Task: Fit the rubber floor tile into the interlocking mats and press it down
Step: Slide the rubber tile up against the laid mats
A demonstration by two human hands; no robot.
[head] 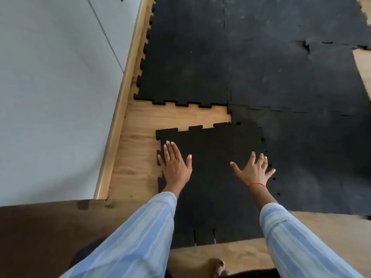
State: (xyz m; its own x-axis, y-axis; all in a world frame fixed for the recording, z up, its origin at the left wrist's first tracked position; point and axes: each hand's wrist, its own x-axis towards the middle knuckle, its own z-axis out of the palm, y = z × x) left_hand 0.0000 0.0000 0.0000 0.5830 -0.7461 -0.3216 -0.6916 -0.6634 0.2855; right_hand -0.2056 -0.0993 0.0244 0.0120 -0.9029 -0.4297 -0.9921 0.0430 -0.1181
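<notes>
Sliding: tile [210, 167] toward mats [261, 67], teeth lined up
Hands: left [176, 167], right [254, 171] flat, fingers spread
Gap: floor [176, 117] showing, close first

Soft, even daylight fills my view, and nothing is harshly lit. The grey wall [50, 87] on my left is the brightest surface, smooth and without glare. The black mats [261, 63] swallow the light, so their seams and texture are hard to read, though a faint pale sheen shows on them far ahead. My left hand [175, 167] and right hand [254, 172] cast almost no shadow on the tile [212, 157] (its surface looks flat black). The wide lens bends the skirting board [122, 97] and stretches my sleeves [140, 237] near the bottom edge. Detail is slightly soft throughout.
</notes>
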